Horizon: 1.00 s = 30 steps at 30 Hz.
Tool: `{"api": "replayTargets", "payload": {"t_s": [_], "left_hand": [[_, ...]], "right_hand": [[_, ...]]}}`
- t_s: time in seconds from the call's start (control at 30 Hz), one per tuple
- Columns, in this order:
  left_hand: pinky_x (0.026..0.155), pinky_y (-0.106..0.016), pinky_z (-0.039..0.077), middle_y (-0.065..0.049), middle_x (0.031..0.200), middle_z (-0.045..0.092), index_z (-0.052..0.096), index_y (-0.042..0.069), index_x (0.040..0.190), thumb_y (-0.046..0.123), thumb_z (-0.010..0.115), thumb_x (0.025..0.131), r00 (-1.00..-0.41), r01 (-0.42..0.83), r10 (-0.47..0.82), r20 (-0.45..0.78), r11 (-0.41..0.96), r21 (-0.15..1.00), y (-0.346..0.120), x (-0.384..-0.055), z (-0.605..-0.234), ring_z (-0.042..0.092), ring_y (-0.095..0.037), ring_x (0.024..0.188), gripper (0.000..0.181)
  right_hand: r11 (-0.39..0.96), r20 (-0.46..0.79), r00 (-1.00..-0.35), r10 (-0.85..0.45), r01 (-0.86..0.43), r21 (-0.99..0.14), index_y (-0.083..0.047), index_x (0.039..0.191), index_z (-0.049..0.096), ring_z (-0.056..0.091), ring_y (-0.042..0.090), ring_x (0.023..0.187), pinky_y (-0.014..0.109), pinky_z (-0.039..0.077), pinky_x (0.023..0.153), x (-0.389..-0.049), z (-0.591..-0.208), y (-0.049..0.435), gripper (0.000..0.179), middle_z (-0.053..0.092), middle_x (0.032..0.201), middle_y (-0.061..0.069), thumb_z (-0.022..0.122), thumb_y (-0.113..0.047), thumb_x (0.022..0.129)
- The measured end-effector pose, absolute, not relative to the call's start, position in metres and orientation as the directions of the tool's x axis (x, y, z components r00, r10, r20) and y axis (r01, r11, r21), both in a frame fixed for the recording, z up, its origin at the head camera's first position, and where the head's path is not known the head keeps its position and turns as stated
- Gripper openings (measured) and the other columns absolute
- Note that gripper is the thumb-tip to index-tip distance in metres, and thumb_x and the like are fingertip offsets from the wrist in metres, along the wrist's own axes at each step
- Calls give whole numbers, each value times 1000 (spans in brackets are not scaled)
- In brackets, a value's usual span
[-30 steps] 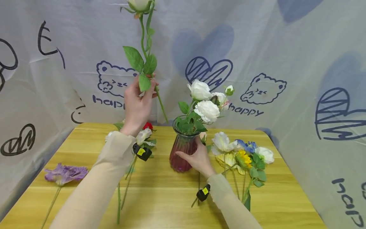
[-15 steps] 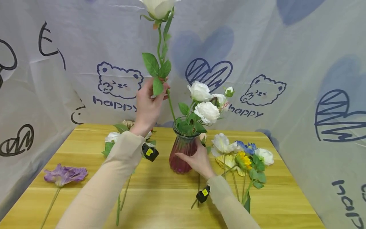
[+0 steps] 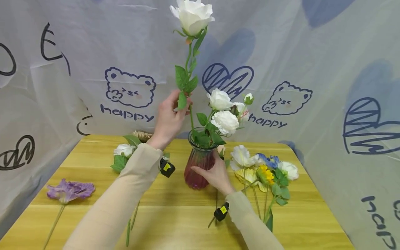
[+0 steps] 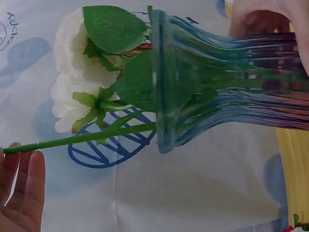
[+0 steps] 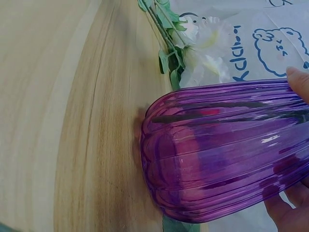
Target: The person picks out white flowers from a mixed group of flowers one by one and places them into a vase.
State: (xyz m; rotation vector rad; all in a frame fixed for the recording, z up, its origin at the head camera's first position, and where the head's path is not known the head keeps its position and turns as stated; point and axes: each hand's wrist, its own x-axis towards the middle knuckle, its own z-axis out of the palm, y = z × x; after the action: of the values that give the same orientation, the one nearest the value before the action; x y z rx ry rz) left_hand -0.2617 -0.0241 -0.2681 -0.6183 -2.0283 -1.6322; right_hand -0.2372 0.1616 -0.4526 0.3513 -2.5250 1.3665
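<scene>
Your left hand (image 3: 170, 118) pinches tall white rose (image 3: 194, 19) by stem, upper centre | your right hand (image 3: 219, 176) grips vase (image 3: 197, 166), centre | stem runs into vase mouth.

A large white rose on a long, leafy green stem (image 3: 192, 18), pinched in the left hand (image 3: 170, 118), stands nearly upright, its lower end at the left of the mouth of a ribbed, blue-to-purple glass vase (image 3: 195, 170). The right hand (image 3: 217, 174) holds the upright vase, where ruffled white flowers (image 3: 225, 122) lean right.
</scene>
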Motion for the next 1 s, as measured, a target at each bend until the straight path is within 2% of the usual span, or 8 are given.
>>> {"api": "replayTargets", "payload": {"t_s": [0.2, 0.37, 0.53, 0.67, 0.8, 1.0], "left_hand": [[84, -35, 63, -20, 109, 72, 63, 2, 120, 14, 57, 103, -819, 572, 107, 564, 242, 784, -20, -262, -275, 72, -33, 99, 22], [82, -39, 62, -19, 108, 73, 62, 3, 120, 15, 54, 104, -824, 562, 123, 553, 294, 773, -21, -259, -278, 71, -30, 93, 21], [79, -42, 62, -20, 105, 72, 62, 4, 123, 13, 53, 104, -802, 591, 107, 587, 281, 756, -21, -253, -274, 69, -29, 88, 23], [76, -40, 62, -17, 99, 72, 63, 4, 115, 14, 54, 104, -779, 612, 112, 617, 346, 711, -20, -255, -276, 69, -28, 86, 18], [81, -41, 62, -15, 98, 73, 64, 4, 113, 15, 55, 104, -785, 599, 129, 605, 405, 691, -18, -260, -286, 72, -29, 90, 18], [91, -45, 60, -17, 106, 75, 62, 3, 120, 17, 57, 103, -833, 540, 158, 530, 443, 716, -18, -265, -298, 73, -32, 97, 22]], "right_hand": [[526, 320, -944, -84, -315, -790, -16, 143, 45, 66, 28, 119, 46, 56, 99, -237, -453, 163, 82, 65, 132, 12, 87, -42, 78], [525, 311, -946, -92, -311, -792, -17, 145, 43, 66, 28, 120, 47, 56, 100, -239, -454, 163, 84, 64, 134, 11, 85, -43, 79], [517, 316, -944, -99, -320, -794, -17, 145, 43, 66, 28, 119, 47, 57, 98, -241, -454, 163, 83, 64, 133, 11, 86, -41, 79], [505, 321, -942, -95, -323, -800, -17, 144, 43, 67, 28, 118, 47, 57, 98, -240, -454, 163, 82, 64, 133, 11, 86, -40, 79], [502, 318, -943, -94, -321, -803, -17, 145, 43, 66, 28, 118, 47, 57, 98, -239, -453, 162, 83, 64, 133, 11, 86, -42, 78], [517, 327, -941, -86, -323, -793, -17, 143, 45, 66, 27, 119, 46, 56, 99, -238, -453, 162, 82, 65, 132, 11, 87, -42, 78]]}}
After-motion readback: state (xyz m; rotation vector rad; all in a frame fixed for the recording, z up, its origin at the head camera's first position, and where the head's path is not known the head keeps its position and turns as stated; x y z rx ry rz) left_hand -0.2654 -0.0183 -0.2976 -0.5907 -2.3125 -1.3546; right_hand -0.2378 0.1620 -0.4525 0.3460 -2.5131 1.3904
